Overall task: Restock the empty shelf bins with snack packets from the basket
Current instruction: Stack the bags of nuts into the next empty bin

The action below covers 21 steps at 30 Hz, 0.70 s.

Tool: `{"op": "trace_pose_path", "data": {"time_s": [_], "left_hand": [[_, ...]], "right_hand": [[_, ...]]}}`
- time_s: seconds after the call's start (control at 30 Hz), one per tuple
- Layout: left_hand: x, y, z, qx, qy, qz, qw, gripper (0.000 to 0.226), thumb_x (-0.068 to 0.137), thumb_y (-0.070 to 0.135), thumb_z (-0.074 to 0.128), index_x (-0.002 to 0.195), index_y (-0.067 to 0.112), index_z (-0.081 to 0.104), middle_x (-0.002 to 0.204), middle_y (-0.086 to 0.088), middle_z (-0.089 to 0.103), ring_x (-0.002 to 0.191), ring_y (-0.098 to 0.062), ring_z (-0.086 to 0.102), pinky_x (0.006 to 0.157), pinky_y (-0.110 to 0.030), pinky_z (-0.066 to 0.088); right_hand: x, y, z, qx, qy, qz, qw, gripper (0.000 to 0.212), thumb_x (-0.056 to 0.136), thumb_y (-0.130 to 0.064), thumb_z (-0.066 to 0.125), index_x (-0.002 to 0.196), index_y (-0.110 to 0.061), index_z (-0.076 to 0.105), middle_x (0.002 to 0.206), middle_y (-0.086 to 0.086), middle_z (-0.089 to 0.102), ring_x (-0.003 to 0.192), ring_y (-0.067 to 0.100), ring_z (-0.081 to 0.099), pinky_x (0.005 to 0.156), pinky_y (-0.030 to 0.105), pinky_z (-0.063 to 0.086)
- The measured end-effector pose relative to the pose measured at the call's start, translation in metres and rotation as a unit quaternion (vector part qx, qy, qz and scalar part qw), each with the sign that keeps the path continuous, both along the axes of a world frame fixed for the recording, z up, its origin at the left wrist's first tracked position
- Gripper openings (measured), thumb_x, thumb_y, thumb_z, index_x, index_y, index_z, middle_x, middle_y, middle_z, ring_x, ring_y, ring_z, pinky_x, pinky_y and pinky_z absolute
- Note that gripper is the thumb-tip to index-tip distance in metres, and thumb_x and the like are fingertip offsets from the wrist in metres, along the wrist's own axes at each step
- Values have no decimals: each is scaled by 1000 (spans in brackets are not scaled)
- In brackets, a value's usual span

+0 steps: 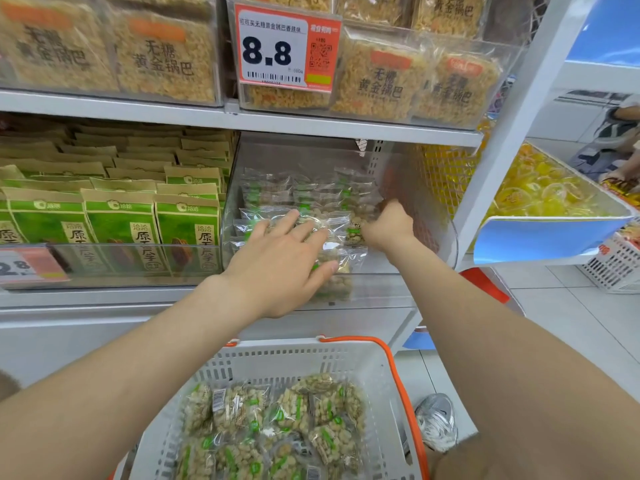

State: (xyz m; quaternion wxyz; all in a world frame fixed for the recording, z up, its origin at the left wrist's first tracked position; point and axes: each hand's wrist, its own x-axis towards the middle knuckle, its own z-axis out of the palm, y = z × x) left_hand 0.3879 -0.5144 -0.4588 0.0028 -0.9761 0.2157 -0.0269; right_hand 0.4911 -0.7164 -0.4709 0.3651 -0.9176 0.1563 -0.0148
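A clear shelf bin (420, 188) on the middle shelf holds rows of clear snack packets (304, 195) with green labels. My left hand (284, 261) reaches over the bin's front wall. Its fingers lie spread and straight on the front packets, and the thumb rests beside one packet (341, 258). My right hand (389, 223) is deeper in the bin at the right, fingers curled down onto a packet (355, 233), tips hidden. Below, a white basket (277, 356) with an orange handle holds several more of the same packets (277, 417).
Green seed bags (121, 220) fill the bin on the left. Rice-crust bags (166, 60) and an 8.8 price tag (287, 50) sit on the shelf above. A bin of yellow sweets (540, 188), another basket (616, 268) and a person (620, 133) are at the right. My shoe (436, 420) is beside the basket.
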Motion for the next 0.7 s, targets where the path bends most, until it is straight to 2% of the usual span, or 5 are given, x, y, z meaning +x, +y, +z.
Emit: {"op": "trace_pose_path", "data": {"time_s": [0.2,0.4,0.47,0.57,0.7], "left_hand": [[0,1,0,-2,3,-10,1000,69,107,64,15,163,24,22,171,2,24,162,-27,6,124,-52,22],[-4,3,1,-6,-8,-27,1000,67,107,62,19,161,24,28,169,1,27,160,-27,13,124,-48,23],[-6,4,2,-24,-33,-35,999,62,107,60,24,156,23,37,165,0,35,155,-25,26,122,-45,28],[-11,8,2,-49,-76,-55,994,53,106,52,38,147,21,49,156,0,46,143,-25,43,114,-44,36],[-21,15,6,-96,-172,-109,974,28,95,34,60,117,18,61,117,-1,59,108,-27,54,89,-43,46]], "right_hand": [[0,-4,-1,90,-22,4,996,44,93,-19,72,130,-10,49,123,9,56,109,29,55,84,36,47],[-8,-4,3,88,64,50,993,81,90,-6,57,156,-1,12,145,16,44,131,37,49,108,50,49],[-11,-2,6,53,62,58,995,82,93,-4,56,157,2,5,144,17,43,127,37,51,98,44,50],[-19,4,14,-61,7,77,995,57,95,-3,56,145,5,29,135,26,51,117,40,56,81,39,44],[-40,12,35,-170,-165,117,964,37,93,-1,52,128,-5,60,125,17,63,116,35,58,91,38,47]]}}
